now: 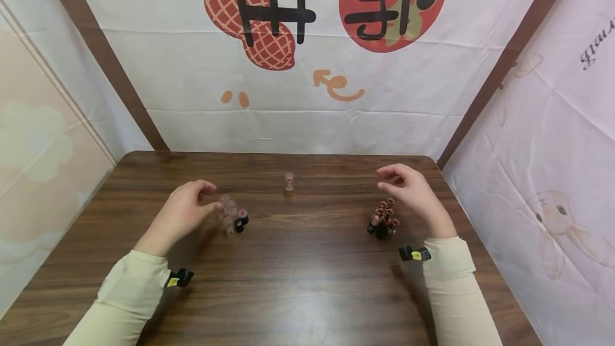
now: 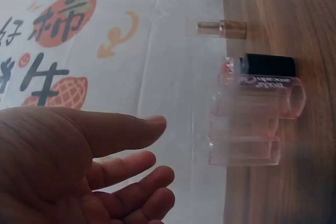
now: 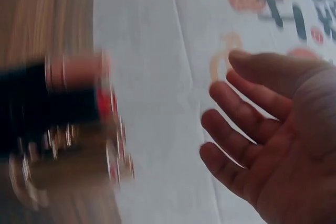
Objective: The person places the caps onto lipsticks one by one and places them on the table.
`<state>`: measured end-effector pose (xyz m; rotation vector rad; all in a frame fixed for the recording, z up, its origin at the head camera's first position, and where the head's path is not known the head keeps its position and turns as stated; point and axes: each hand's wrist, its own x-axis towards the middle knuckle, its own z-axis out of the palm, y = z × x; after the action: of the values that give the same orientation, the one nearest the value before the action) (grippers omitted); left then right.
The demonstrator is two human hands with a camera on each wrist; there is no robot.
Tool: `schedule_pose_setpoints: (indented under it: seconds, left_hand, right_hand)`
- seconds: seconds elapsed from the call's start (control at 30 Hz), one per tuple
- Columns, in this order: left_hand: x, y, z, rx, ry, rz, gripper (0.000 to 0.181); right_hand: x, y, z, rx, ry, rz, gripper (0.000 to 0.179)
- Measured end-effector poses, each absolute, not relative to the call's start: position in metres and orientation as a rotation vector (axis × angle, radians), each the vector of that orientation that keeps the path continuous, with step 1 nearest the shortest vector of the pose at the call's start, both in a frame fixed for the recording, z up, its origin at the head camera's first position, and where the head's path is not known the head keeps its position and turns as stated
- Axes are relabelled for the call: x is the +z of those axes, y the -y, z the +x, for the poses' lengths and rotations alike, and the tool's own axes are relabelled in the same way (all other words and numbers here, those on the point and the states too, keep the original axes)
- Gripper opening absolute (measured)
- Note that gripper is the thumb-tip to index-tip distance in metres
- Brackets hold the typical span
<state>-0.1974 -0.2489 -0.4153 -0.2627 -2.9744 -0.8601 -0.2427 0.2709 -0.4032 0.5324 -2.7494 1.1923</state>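
Note:
My left hand [image 1: 184, 212] is just left of a cluster of clear pinkish tubes [image 2: 244, 150], its fingers loosely bent and holding nothing. Two short black cylinders [image 2: 270, 65] stand against that cluster, one with a red top. On the right, my right hand [image 1: 413, 194] hovers beside a tight group of small lipstick-like tubes [image 1: 383, 220] with black, gold and red parts. Its fingers are parted around nothing, as the right wrist view shows, where the tubes [image 3: 79, 72] are blurred. A lipstick [image 1: 289, 183] with a clear upper part stands upright between the two groups, farther back.
The brown wooden table [image 1: 298, 271] ends at a white printed cloth [image 1: 307, 127] hanging behind it. More cloth [image 1: 543, 138] hangs along the right side. Dark straps with yellow tags sit at both wrists.

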Motion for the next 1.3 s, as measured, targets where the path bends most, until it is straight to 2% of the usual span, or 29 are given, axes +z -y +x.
schedule_pose_setpoints:
  seconds: [0.33,0.7,1.1,1.3]
  left_hand:
    - [-0.428,0.246,-0.202,-0.862,3.02,-0.254,0.044]
    - [-0.43,0.247,-0.203,-0.837,3.017,-0.25,0.044]
    - [-0.442,0.251,-0.208,-0.842,3.047,-0.206,0.05]
    - [-0.457,0.252,-0.212,-0.892,3.038,-0.181,0.045]
  right_hand:
    - [-0.443,-0.321,-0.259,1.587,2.887,0.328,0.035]
    - [-0.479,-0.341,-0.27,1.637,2.943,0.622,0.043]
    - [-0.487,-0.342,-0.271,1.64,3.0,0.644,0.045]
    - [-0.487,-0.342,-0.271,1.619,3.011,0.663,0.047]
